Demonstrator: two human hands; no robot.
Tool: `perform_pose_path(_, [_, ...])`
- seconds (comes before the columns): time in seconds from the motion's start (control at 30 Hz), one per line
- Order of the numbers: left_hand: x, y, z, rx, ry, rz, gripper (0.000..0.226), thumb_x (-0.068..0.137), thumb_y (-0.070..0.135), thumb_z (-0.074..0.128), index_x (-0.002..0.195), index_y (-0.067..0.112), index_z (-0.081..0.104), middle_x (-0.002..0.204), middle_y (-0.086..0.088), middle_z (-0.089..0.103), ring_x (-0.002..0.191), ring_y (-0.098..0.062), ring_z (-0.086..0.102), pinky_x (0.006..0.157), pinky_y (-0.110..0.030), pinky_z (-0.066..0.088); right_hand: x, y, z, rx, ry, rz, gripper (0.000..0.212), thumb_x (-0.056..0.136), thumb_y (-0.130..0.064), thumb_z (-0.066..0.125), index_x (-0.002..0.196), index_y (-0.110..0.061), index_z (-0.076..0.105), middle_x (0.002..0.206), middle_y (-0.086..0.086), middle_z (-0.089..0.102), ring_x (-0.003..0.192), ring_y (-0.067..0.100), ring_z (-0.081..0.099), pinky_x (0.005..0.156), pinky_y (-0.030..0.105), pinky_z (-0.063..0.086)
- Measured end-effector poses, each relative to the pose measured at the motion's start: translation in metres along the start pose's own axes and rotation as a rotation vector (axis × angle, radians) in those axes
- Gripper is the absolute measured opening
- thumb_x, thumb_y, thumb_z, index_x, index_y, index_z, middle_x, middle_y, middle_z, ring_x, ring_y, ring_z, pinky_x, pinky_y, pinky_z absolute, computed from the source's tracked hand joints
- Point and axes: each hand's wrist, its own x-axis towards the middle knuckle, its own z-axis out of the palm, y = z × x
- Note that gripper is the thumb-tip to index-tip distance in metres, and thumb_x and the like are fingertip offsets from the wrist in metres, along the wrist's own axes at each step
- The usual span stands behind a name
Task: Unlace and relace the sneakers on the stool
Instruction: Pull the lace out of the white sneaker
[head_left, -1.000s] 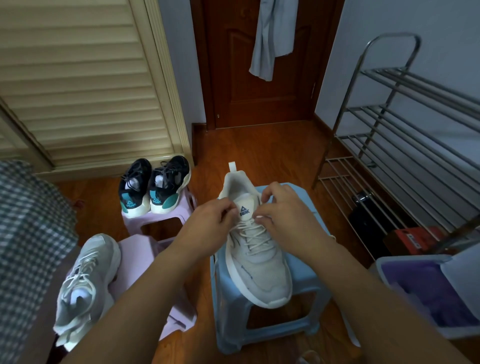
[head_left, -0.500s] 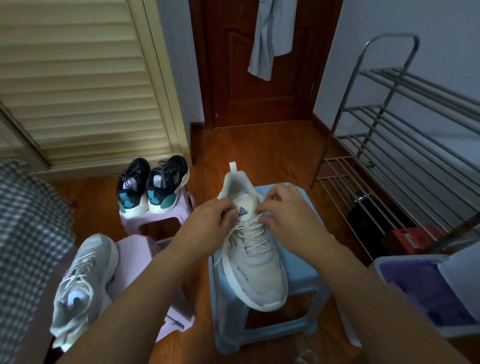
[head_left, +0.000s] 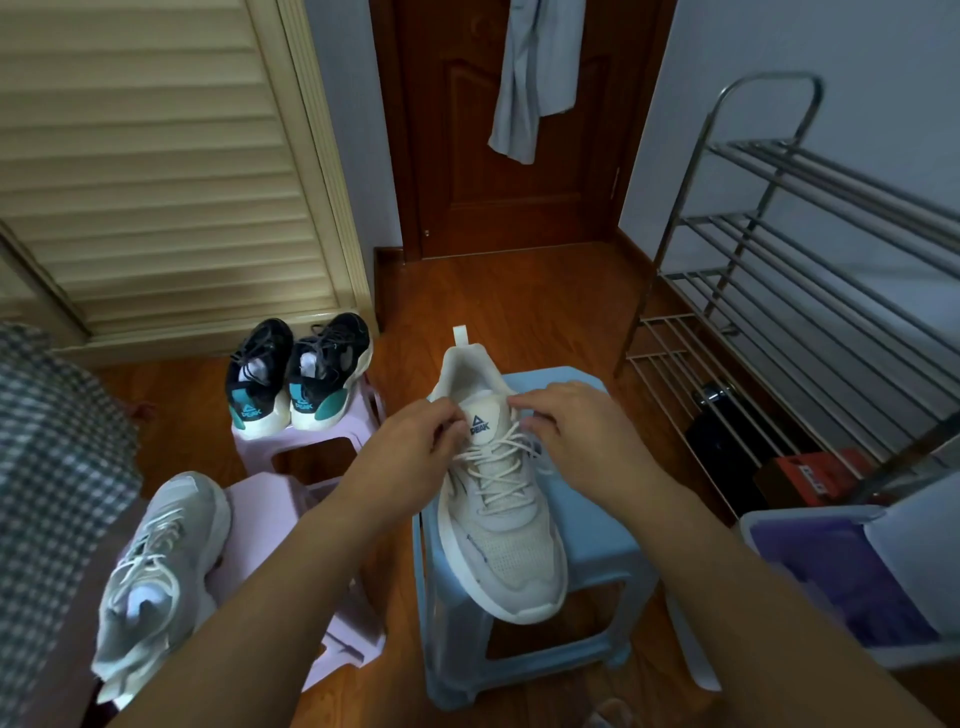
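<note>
White sneaker on the blue stool, toe toward the viewer. Left hand and right hand, fingers curled, each pinch the lace beside the tongue, at the top eyelets.

Dim, soft indoor light, cool cast
Wide-angle bowing at edges; forearms and corners blurred; weak shadows, no glare

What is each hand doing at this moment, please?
Left hand: pinching the lace beside the sneaker tongue.
Right hand: pinching the lace likewise.
</note>
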Motion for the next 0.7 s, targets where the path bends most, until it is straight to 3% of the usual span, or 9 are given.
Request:
perform_pose_path(0.07, [-0.001, -0.001, -0.001, -0.009, 0.001, 0.006, 0.014, 0.103, 0.032, 0.050, 0.096, 0.028, 0.061, 0.089, 0.007, 0.060, 0.085, -0.008, 0.056, 0.078, -0.040, 0.051, 0.007, 0.013, -0.005, 0.099, 0.271, 0.155, 0.016, 0.095, -0.013, 0.064, 0.105, -0.017, 0.077, 0.095, -0.002, 0.070, 0.088, 0.016, 0.062, 0.081, 0.032, 0.050])
perform_pose_path(0.17, [-0.002, -0.003, -0.003, -0.023, -0.005, -0.002, 0.015, 0.104, 0.033, 0.049, 0.097, 0.030, 0.062, 0.090, 0.009, 0.061, 0.086, -0.007, 0.057, 0.080, -0.041, 0.051, 0.012, 0.057, -0.021, 0.546, 0.612, 0.725, 0.019, 0.093, -0.014, 0.061, 0.108, -0.015, 0.072, 0.093, 0.002, 0.069, 0.081, 0.017, 0.064, 0.081, 0.036, 0.054])
perform_pose_path(0.23, [-0.003, -0.005, -0.003, -0.026, -0.018, 0.001, 0.014, 0.104, 0.035, 0.048, 0.103, 0.034, 0.062, 0.095, 0.011, 0.061, 0.089, -0.004, 0.057, 0.082, -0.039, 0.052, 0.009, 0.081, -0.023, 0.539, 0.524, 0.898, 0.038, 0.089, -0.018, 0.060, 0.126, -0.015, 0.064, 0.106, 0.012, 0.069, 0.094, 0.029, 0.067, 0.093, 0.047, 0.054])
perform_pose_path(0.3, [-0.005, -0.005, -0.003, -0.027, -0.043, 0.000, 0.016, 0.103, 0.034, 0.050, 0.114, 0.038, 0.060, 0.103, 0.014, 0.061, 0.091, -0.003, 0.058, 0.080, -0.032, 0.052, 0.000, 0.084, -0.017, 0.241, 0.244, 0.851, 0.047, 0.091, -0.024, 0.058, 0.137, -0.016, 0.055, 0.125, 0.018, 0.062, 0.112, 0.039, 0.061, 0.100, 0.052, 0.050])
perform_pose_path(0.33, [-0.005, -0.005, -0.004, -0.030, -0.061, -0.012, 0.023, 0.102, 0.030, 0.052, 0.123, 0.039, 0.056, 0.106, 0.015, 0.060, 0.089, -0.002, 0.059, 0.077, -0.026, 0.051, -0.003, 0.073, -0.015, 0.151, 0.183, 0.775, 0.048, 0.091, -0.028, 0.058, 0.138, -0.017, 0.055, 0.128, 0.016, 0.059, 0.115, 0.037, 0.060, 0.101, 0.048, 0.050])
perform_pose_path(0.4, [-0.006, -0.009, -0.006, -0.018, -0.091, -0.033, 0.042, 0.099, 0.022, 0.056, 0.135, 0.040, 0.047, 0.106, 0.016, 0.058, 0.085, -0.001, 0.058, 0.072, -0.018, 0.045, -0.009, 0.044, -0.016, 0.209, 0.175, 0.604, 0.031, 0.091, -0.025, 0.062, 0.122, -0.020, 0.066, 0.116, 0.006, 0.065, 0.101, 0.021, 0.065, 0.088, 0.028, 0.053])
perform_pose_path(0.47, [-0.002, -0.016, -0.007, 0.068, -0.057, 0.031, 0.045, 0.097, 0.019, 0.060, 0.135, 0.039, 0.048, 0.110, 0.015, 0.051, 0.092, -0.003, 0.054, 0.078, -0.017, 0.043, -0.012, 0.015, -0.013, 0.323, 0.116, 0.458, 0.014, 0.091, -0.013, 0.066, 0.095, -0.026, 0.071, 0.091, -0.006, 0.069, 0.078, 0.005, 0.062, 0.067, 0.011, 0.047])
perform_pose_path(0.6, [0.002, -0.021, -0.010, 0.146, 0.004, 0.123, 0.026, 0.092, 0.017, 0.071, 0.112, 0.032, 0.064, 0.119, 0.015, 0.049, 0.113, -0.008, 0.046, 0.093, -0.024, 0.043, -0.022, -0.022, 0.002, 0.307, -0.084, 0.206, 0.016, 0.084, -0.017, 0.078, 0.083, -0.032, 0.070, 0.077, -0.009, 0.063, 0.070, 0.003, 0.057, 0.069, 0.020, 0.046])
perform_pose_path(0.7, [-0.002, -0.014, -0.008, 0.201, 0.047, 0.201, 0.017, 0.086, 0.028, 0.076, 0.100, 0.033, 0.066, 0.098, 0.026, 0.050, 0.104, -0.008, 0.043, 0.089, -0.037, 0.042, -0.024, -0.024, 0.007, 0.237, -0.115, 0.183, 0.012, 0.081, -0.030, 0.081, 0.089, -0.030, 0.072, 0.082, -0.011, 0.057, 0.078, 0.005, 0.056, 0.074, 0.026, 0.048])
